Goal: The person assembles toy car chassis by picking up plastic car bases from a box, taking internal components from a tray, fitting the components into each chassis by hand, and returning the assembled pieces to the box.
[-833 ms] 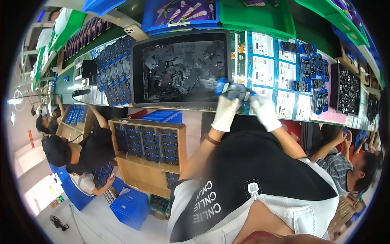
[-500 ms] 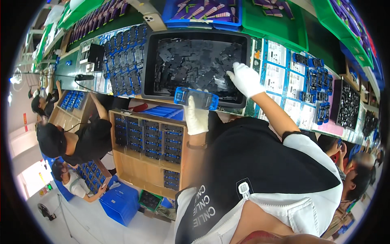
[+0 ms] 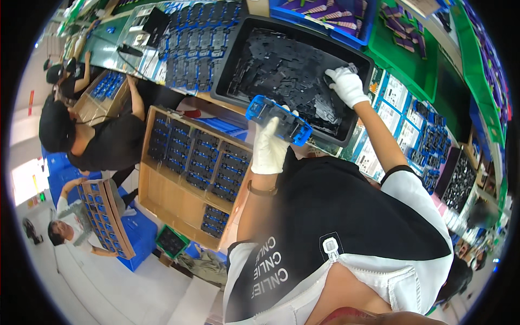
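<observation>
My left hand (image 3: 270, 151), in a white glove, grips a toy-like chassis (image 3: 277, 120) with blue ends and a black middle. It is tilted in front of the near edge of a black bin (image 3: 225, 73). Inside the bin lies a heap of thin flat black plastic plates (image 3: 287, 70). Over the bin's right side is my right hand (image 3: 348, 88), also gloved, its fingers closed around a small dark plate (image 3: 353, 69) that shows at the fingertips. The fingers partly cover that plate.
Rows of blue-black chassis (image 3: 200, 43) stand on the bench left of the bin, with more (image 3: 428, 141) at right. A cardboard box (image 3: 168, 200) holding chassis is beside my left arm. Behind are a blue crate (image 3: 363, 38) and a green tray (image 3: 398, 70). Co-workers (image 3: 103, 135) are at left.
The view has turned, so the bin appears slanted. The chassis in my left hand has tilted, its right end lower. My right hand's fingers have closed on a plate. A co-worker's carried box has tipped more upright.
</observation>
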`<state>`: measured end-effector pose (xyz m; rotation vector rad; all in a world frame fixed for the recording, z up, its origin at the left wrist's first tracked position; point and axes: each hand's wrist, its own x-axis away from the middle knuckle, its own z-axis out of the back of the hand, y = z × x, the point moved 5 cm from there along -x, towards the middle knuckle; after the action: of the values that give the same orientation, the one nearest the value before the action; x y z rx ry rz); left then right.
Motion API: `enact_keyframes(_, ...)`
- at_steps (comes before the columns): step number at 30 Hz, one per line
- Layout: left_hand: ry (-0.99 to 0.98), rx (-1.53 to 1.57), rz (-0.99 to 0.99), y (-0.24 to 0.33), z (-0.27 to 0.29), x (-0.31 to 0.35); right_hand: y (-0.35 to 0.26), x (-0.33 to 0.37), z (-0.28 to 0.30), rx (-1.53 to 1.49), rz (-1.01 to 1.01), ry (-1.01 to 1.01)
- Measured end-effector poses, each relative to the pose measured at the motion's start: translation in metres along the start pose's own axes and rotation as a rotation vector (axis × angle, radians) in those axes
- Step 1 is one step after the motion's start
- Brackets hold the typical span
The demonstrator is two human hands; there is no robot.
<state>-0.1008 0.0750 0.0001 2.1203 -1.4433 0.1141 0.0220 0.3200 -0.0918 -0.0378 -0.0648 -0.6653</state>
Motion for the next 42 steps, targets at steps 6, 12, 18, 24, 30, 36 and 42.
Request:
enact_keyframes(6, 0.084, -0.067, -0.054, 0.015, 0.007, 0.004, 0.011, 0.014, 0.000, -0.186, 0.040, -0.223)
enact_keyframes(12, 0.137, -0.092, -0.063, 0.017, -0.001, 0.000, 0.001, 0.030, 0.001, -0.163, 0.116, -0.399)
enact_keyframes(18, 0.171, -0.110, -0.017, 0.016, 0.001, 0.000, -0.010, 0.027, 0.010, 0.349, 0.411, -0.532)
enact_keyframes(24, 0.176, -0.100, 0.001, 0.014, -0.015, 0.004, -0.019, 0.030, -0.013, 0.386, 0.897, -0.263)
enact_keyframes(30, 0.142, -0.283, -0.228, 0.021, -0.023, 0.002, -0.008, 0.033, 0.039, 0.072, 0.975, -0.069)
enact_keyframes(36, 0.219, -0.218, -0.286, 0.013, -0.007, -0.011, 0.016, 0.040, 0.082, -0.170, 0.560, -0.148)
enact_keyframes(42, 0.201, -0.113, -0.284, -0.002, -0.005, -0.022, -0.059, 0.069, 0.160, -0.379, 0.216, 0.120)
